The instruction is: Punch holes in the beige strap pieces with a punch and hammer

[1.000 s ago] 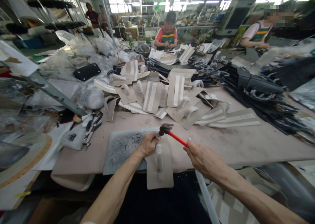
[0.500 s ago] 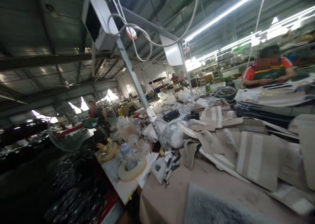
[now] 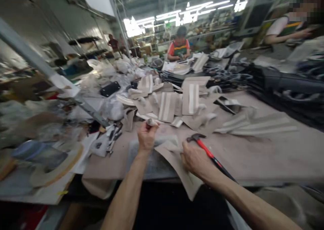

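Observation:
My left hand (image 3: 146,137) is closed around a small pale cylindrical object (image 3: 151,122), too blurred to name. My right hand (image 3: 193,155) grips the right side of a beige fabric panel (image 3: 174,161), which hangs over the table's front edge. Beside that hand lies a claw hammer (image 3: 206,148) with a red and black handle, its head towards the back. Under the panel and left hand is a greyish translucent board (image 3: 135,152), partly covered.
Several beige panels with white strips (image 3: 167,105) are heaped behind my hands. A metal post (image 3: 86,107) slants up at left, near small tools (image 3: 115,135) and a tape roll (image 3: 59,171). Black pieces (image 3: 283,81) are stacked at right. Two co-workers (image 3: 178,49) sit beyond.
The view has swung right and down. Both my hands, the hammer and the held panel now show; the fan and wall-mounted box at left have left the view.

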The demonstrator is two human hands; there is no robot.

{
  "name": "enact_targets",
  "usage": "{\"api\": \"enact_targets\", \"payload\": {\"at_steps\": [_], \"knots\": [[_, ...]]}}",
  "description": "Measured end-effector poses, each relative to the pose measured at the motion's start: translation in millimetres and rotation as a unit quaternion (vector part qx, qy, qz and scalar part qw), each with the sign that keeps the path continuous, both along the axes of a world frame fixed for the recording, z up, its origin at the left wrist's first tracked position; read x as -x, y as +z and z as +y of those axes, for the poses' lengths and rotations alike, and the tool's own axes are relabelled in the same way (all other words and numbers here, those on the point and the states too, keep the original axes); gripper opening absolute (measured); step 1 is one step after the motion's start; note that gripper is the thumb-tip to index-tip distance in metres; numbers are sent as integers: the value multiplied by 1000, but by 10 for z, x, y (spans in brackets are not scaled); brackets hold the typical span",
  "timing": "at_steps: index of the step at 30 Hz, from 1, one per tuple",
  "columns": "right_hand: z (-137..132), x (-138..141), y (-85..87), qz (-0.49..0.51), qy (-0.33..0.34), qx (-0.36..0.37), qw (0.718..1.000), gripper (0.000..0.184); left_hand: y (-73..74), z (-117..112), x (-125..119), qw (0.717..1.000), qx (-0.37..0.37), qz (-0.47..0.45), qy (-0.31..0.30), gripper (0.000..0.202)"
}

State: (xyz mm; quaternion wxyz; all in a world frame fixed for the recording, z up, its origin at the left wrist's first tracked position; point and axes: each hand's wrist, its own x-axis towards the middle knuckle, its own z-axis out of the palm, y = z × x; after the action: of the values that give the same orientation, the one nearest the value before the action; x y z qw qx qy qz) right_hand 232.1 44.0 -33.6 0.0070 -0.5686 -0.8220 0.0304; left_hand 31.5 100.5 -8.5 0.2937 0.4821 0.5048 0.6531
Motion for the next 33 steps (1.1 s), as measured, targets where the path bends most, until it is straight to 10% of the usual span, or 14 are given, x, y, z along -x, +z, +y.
{"api": "enact_targets", "payload": {"at_steps": [3,11,25,33], "knots": [[67,96,0,84,-69,86,990,33,-72,40,39,999,9,-1,-35,28],[-98,251,-351,149,-131,74,977,45,-874,3,-372,986,139,2,-91,21],[-107,306,-408,280,-149,161,935,61,-1214,128,-436,973,176,-39,-141,35],[-72,374,-428,248,-201,155,935,52,-1120,82,-353,975,166,-21,-144,36]]}}
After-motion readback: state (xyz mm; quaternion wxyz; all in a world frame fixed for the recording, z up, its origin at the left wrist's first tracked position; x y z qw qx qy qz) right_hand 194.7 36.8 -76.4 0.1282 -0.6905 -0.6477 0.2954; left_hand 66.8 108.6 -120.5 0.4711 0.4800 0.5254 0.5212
